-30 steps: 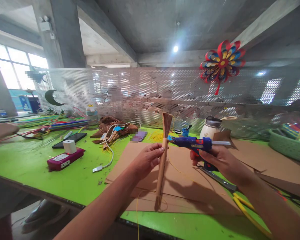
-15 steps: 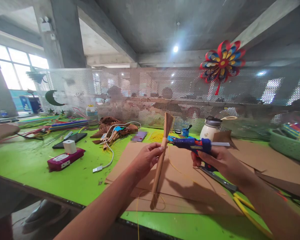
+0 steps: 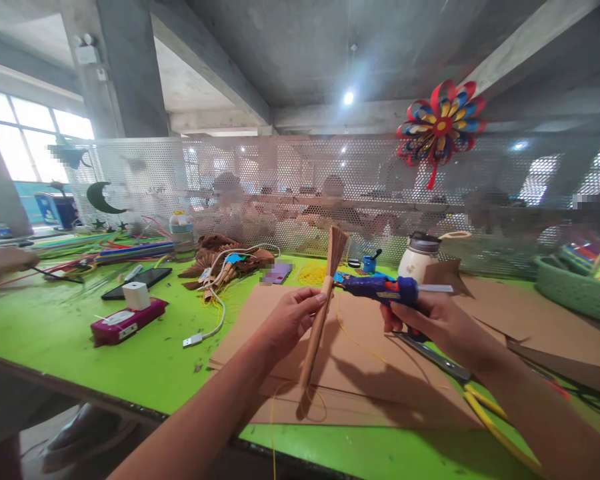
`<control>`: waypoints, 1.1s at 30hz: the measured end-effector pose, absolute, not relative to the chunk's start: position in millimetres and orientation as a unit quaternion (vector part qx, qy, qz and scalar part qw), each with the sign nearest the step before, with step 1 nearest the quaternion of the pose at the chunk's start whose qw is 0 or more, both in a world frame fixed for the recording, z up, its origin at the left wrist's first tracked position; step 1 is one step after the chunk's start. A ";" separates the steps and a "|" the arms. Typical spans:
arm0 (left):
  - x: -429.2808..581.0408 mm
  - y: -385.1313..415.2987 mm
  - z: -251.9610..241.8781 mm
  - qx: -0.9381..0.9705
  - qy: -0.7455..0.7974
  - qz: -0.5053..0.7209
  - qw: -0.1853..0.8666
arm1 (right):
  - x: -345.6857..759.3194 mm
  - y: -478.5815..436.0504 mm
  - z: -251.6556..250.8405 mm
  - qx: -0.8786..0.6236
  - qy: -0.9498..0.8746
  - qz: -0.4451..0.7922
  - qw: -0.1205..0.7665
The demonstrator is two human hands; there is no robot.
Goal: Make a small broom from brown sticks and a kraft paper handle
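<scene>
My left hand (image 3: 295, 319) pinches a folded brown paper fan (image 3: 320, 327) around its middle. The fan is held tilted, its pleats spreading a little at the top and its lower end narrow. In my right hand (image 3: 430, 323) is a blue glue gun (image 3: 380, 289) with a clear glue stick at its back. Its nozzle points left and meets or nearly meets the fan just above my left fingers. A thin yellow string (image 3: 325, 407) loops by the fan's lower end. Beneath both hands lie brown paper sheets (image 3: 260, 313).
Yellow-handled scissors (image 3: 495, 427) lie by my right forearm. A purple power strip (image 3: 130, 323), a white cable (image 3: 223, 310) and more brown pleated paper (image 3: 215, 257) are left. A white bottle (image 3: 420, 257) and a green basket (image 3: 575, 293) stand right. Another person's hand (image 3: 7, 267) is far left.
The view shifts very slightly. Both hands keep their hold, and the glue gun's nozzle stays beside the same part of the fan.
</scene>
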State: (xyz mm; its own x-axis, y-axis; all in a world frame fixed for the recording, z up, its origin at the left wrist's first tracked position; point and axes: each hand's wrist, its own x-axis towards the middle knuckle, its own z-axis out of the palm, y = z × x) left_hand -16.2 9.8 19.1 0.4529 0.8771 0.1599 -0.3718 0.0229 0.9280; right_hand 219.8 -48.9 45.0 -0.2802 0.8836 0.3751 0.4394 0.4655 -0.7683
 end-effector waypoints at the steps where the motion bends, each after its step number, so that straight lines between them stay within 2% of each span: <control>1: -16.1 10.0 18.9 0.521 0.242 0.465 0.673 | 219.6 -49.2 45.2 -0.440 -0.754 0.271 0.405; 19: -17.6 14.3 14.8 0.530 0.235 0.463 0.670 | 217.8 -50.5 46.6 -0.447 -0.754 0.253 0.410; 33: -17.8 14.2 16.0 0.533 0.240 0.467 0.663 | 221.3 -54.2 44.9 -0.440 -0.783 0.280 0.340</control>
State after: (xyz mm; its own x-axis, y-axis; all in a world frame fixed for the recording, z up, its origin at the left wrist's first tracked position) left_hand -17.8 14.2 16.0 0.4489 0.8752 0.1805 -0.3642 -0.0053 0.9313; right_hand 221.3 -54.2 44.9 -0.3820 0.8790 0.2853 0.4991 0.4561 -0.7368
